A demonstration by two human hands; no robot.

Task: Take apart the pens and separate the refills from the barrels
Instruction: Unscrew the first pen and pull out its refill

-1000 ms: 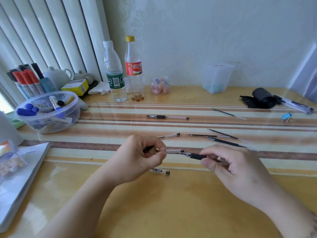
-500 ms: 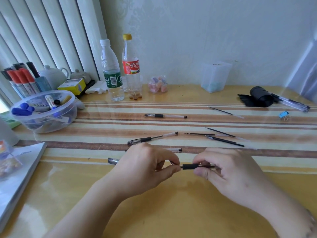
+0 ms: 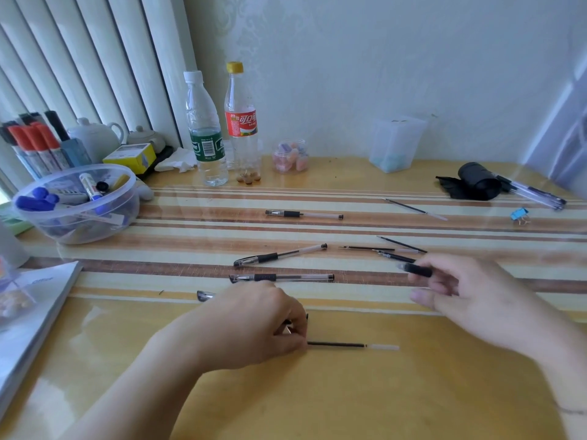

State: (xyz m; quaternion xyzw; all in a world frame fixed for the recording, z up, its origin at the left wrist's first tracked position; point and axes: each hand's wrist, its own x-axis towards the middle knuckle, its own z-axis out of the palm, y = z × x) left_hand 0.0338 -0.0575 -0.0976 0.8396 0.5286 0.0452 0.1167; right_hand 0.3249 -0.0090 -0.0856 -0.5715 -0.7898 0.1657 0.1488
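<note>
A clear round plastic tub [image 3: 76, 214] of marker pens sits far left on the yellow wooden table [image 3: 317, 401]. Near the middle, the left hand [image 3: 254, 328] curls its fingers around one end of a thin black refill [image 3: 336, 345], which lies on the table pointing right. Just behind that hand lie two clear pens with black grips [image 3: 279, 277], still assembled. To the right, the raised right hand [image 3: 457, 296] pinches a black-gripped clear barrel [image 3: 417, 270], blurred. Beyond it lie loose black refills [image 3: 381, 249].
</note>
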